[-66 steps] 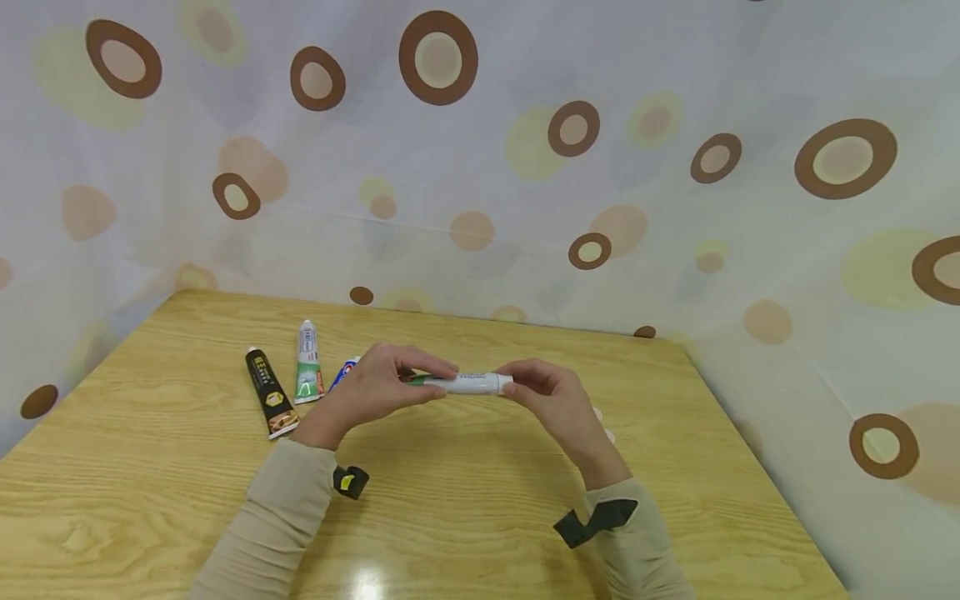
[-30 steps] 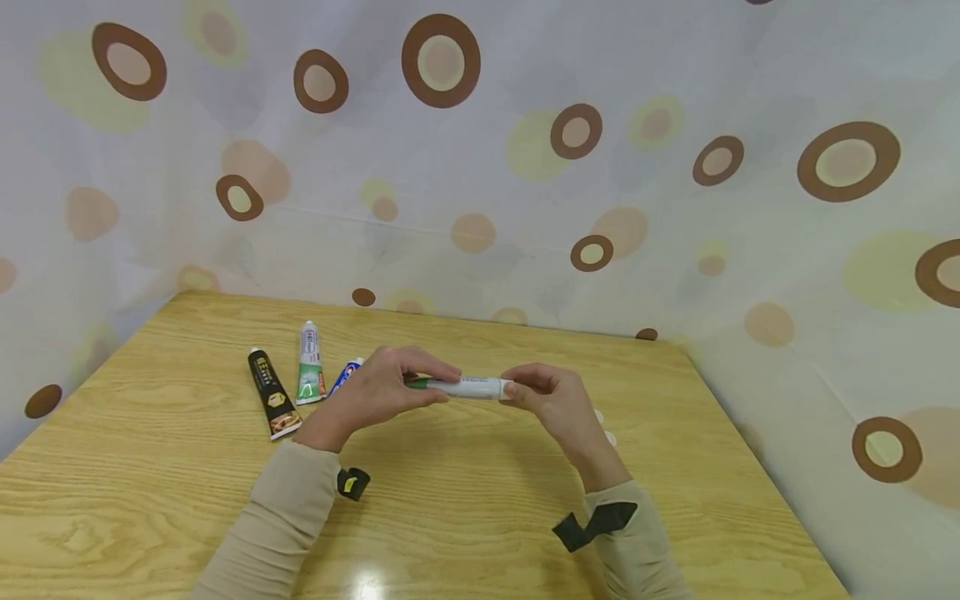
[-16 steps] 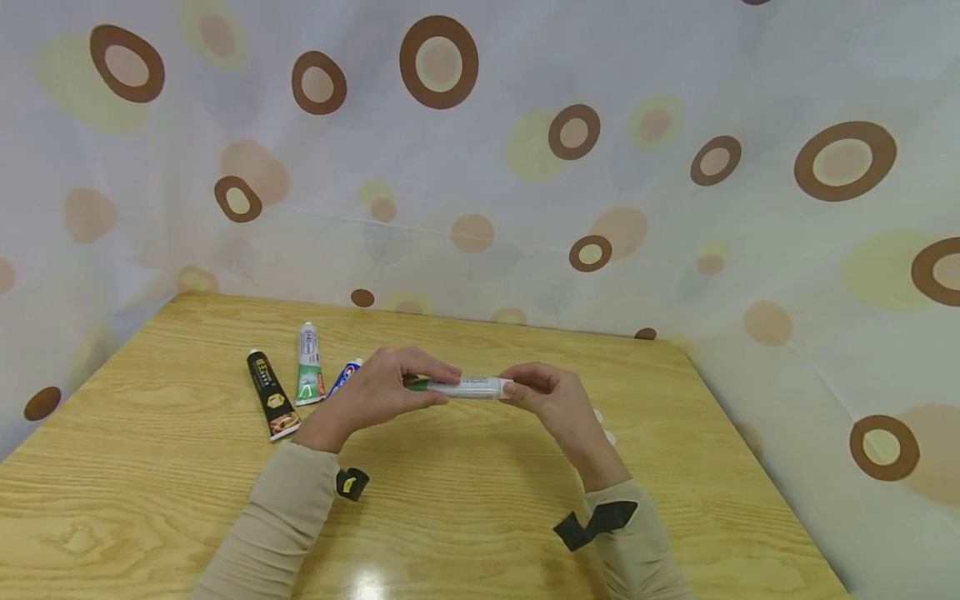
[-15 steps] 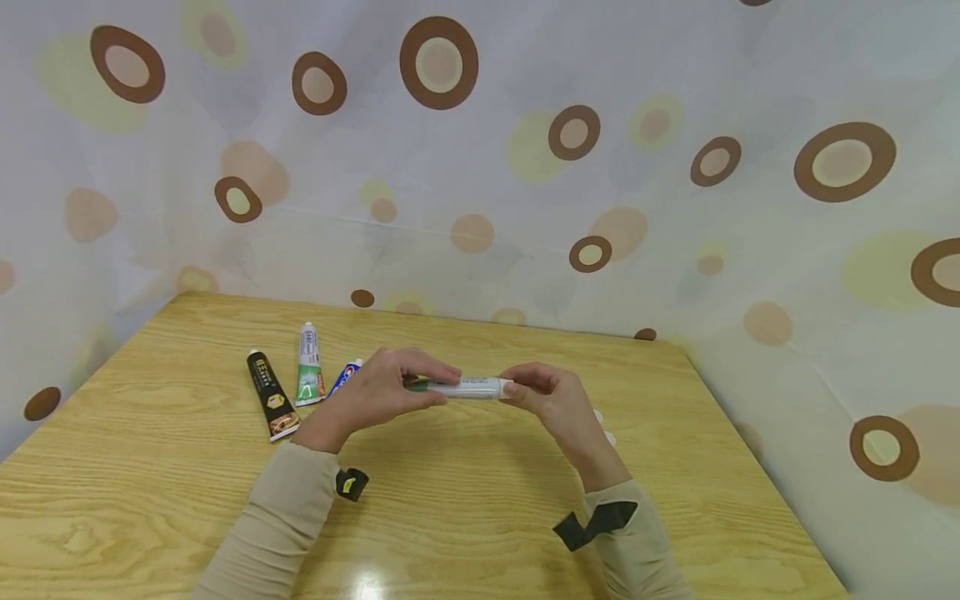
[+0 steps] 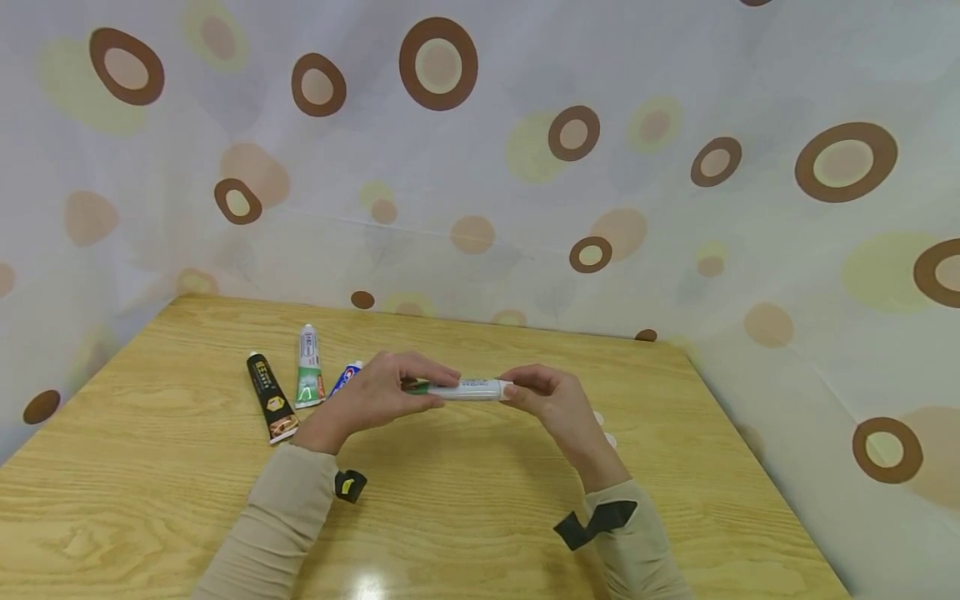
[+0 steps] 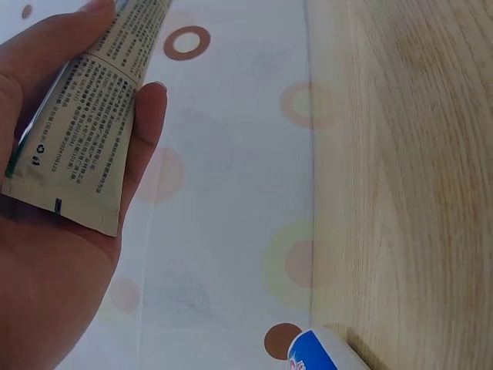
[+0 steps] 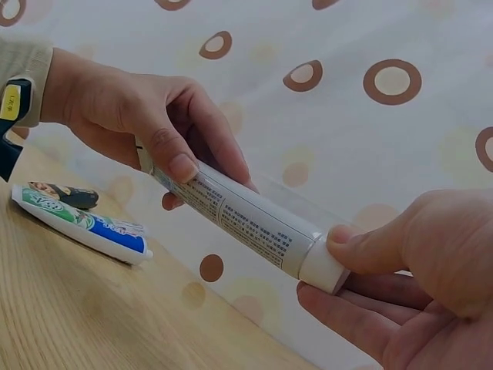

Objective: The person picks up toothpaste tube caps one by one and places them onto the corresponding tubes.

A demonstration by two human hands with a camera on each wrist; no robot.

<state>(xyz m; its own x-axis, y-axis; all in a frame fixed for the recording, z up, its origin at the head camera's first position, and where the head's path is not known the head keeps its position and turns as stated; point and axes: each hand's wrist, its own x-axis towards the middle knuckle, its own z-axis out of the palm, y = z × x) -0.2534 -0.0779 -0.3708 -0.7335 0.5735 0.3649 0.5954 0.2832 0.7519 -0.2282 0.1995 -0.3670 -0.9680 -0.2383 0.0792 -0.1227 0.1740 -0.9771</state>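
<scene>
A white toothpaste tube [image 5: 472, 389] with a green end is held level above the table. My left hand [image 5: 378, 392] grips its flat crimped end between thumb and fingers. In the left wrist view that end of the tube [image 6: 81, 139], covered in small print, lies along the palm. My right hand [image 5: 558, 417] pinches the white cap [image 7: 320, 266] at the tube's other end, thumb on one side and fingers on the other. The cap sits against the tube's shoulder in the right wrist view.
A black toothpaste tube [image 5: 272, 397], a white and green one [image 5: 308, 367] and a blue one [image 5: 347, 375] lie on the wooden table [image 5: 450, 517], left of the hands. Small white round pieces [image 5: 610, 439] show beside the right wrist. A patterned curtain [image 5: 480, 167] stands behind the table.
Both hands stay in nearly the same place with the tube between them. The right thumb and fingertips have shifted slightly on the cap.
</scene>
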